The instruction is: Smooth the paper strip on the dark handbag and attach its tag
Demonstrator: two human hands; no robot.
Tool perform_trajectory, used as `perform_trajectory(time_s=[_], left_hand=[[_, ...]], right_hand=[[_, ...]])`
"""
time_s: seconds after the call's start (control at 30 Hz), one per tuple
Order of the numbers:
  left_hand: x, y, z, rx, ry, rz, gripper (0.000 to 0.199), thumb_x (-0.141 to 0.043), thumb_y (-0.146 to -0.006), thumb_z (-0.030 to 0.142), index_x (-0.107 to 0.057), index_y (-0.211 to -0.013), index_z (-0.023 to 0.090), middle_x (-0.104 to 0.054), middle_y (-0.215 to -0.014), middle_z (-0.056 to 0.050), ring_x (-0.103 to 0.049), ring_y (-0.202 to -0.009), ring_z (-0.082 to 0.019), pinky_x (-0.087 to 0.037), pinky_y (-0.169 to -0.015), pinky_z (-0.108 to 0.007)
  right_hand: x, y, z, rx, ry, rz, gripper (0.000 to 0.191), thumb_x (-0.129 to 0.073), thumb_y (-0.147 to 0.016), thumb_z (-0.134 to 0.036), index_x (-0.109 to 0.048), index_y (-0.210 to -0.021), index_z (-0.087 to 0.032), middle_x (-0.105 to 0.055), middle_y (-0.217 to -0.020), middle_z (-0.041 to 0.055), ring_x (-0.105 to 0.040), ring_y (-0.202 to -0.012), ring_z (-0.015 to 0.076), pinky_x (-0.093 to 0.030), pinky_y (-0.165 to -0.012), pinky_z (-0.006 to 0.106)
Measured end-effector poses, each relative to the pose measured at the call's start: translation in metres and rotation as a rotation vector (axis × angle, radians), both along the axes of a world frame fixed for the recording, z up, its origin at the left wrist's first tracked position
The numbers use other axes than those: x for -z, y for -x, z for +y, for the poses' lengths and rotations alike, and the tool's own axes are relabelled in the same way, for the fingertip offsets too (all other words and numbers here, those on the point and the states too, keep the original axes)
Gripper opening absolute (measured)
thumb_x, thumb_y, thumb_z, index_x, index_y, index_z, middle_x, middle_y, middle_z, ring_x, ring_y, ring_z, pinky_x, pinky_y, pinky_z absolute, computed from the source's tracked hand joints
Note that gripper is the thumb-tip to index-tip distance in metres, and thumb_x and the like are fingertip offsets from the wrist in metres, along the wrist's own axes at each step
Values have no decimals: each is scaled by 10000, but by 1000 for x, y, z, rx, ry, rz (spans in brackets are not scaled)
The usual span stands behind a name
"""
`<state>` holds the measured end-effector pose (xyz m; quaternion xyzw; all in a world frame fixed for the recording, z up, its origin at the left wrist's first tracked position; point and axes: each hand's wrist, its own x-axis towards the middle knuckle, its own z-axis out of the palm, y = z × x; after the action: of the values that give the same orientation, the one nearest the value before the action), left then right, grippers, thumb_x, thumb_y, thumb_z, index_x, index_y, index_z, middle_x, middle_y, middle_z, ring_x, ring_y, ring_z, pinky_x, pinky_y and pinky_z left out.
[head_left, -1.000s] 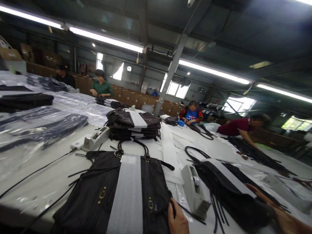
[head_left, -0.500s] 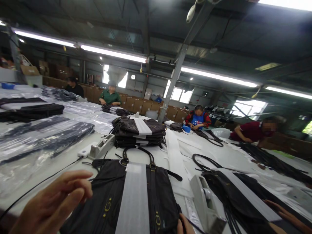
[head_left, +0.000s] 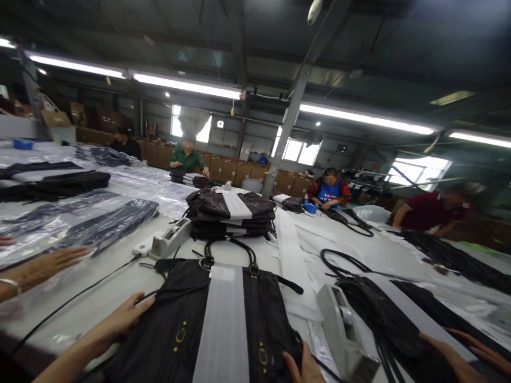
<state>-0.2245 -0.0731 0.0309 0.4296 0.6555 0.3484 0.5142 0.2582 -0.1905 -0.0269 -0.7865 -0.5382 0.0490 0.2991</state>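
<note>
In front of me a dark handbag [head_left: 159, 330] lies flat on the table, with brass buckles, two looped handles and a white paper band [head_left: 223, 324] around its middle. At its left edge my left hand [head_left: 122, 322] is closed, with a thin black strap passing between thumb and forefinger. My right hand [head_left: 305, 367] grips the bag's lower right side, thumb on top; the frame's bottom edge cuts it off. A grey tape dispenser [head_left: 345, 330] stands to the right of the bag.
Behind the bag rises a stack of banded handbags [head_left: 231, 210], beside another tape dispenser [head_left: 171, 239]. A co-worker's hand [head_left: 51, 266] rests by plastic-wrapped bags [head_left: 115, 218] at left. Another co-worker's hand [head_left: 451, 351] touches a banded bag [head_left: 375, 308] at right.
My left hand has come down from above onto the bag's left edge. More of my right hand shows on the bag. A co-worker's hands have entered at left.
</note>
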Motion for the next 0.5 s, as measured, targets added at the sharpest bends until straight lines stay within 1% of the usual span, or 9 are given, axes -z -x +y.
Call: perform_trajectory(time_s=[0.07,0.13,0.23,0.3,0.37,0.4,0.43,0.47,0.5], left_hand=[[-10,-11,-1,19,32,-24,879,-690,-577,703,-477,-1232,158,-697,-935,-124,-674,-868,-311,-567,-686,-371],[-11,-18,-1,130,67,-87,819,-747,-498,696,-591,-1090,152,-714,-898,-114,-674,-879,-325,-575,-723,-372],[5,-20,7,350,122,-181,709,-747,-454,725,-688,-881,161,-730,-887,-104,-667,-912,-354,-572,-791,-383],[18,-15,15,494,130,-184,644,-744,-468,718,-715,-822,181,-734,-903,-83,-657,-947,-362,-556,-852,-391],[31,-9,23,618,169,-151,572,-750,-481,698,-731,-782,212,-736,-904,-48,-644,-984,-364,-532,-907,-406],[37,-5,26,642,185,-140,547,-747,-475,701,-734,-755,231,-737,-889,-30,-643,-985,-366,-524,-920,-421],[44,-2,29,636,185,-124,534,-743,-457,712,-733,-722,248,-738,-864,-15,-647,-969,-368,-523,-919,-437],[49,0,31,582,159,-90,535,-742,-418,730,-726,-678,263,-739,-823,-3,-659,-929,-371,-532,-898,-454],[55,2,33,497,112,-40,544,-740,-373,749,-713,-635,273,-736,-779,5,-670,-878,-372,-546,-864,-470]], right_hand=[[-11,6,-4,9,40,44,679,-443,-769,-655,-537,-1174,-117,-686,-1069,182,-654,-1007,324,-539,-858,422],[-22,11,-9,32,72,89,672,-475,-763,-633,-528,-1197,-122,-681,-1092,181,-647,-1026,328,-529,-872,430],[-32,19,-14,76,110,138,713,-499,-770,-602,-472,-1279,-105,-652,-1153,198,-622,-1074,344,-505,-906,458],[-34,22,-16,117,140,143,742,-505,-776,-587,-448,-1306,-72,-614,-1209,222,-589,-1123,361,-473,-947,484],[-34,25,-18,134,146,138,698,-512,-780,-573,-492,-1271,-78,-610,-1219,217,-575,-1143,360,-457,-966,485],[-34,26,-19,128,140,138,644,-516,-783,-565,-531,-1232,-103,-629,-1198,198,-584,-1133,349,-461,-961,471],[-34,26,-19,116,134,136,580,-519,-786,-552,-566,-1186,-134,-653,-1164,175,-600,-1111,335,-471,-946,453],[-35,26,-19,101,135,132,520,-523,-789,-536,-592,-1141,-161,-675,-1125,153,-616,-1084,321,-481,-927,434],[-37,25,-19,86,147,125,473,-527,-789,-519,-605,-1107,-178,-691,-1086,136,-631,-1056,309,-487,-907,419]])
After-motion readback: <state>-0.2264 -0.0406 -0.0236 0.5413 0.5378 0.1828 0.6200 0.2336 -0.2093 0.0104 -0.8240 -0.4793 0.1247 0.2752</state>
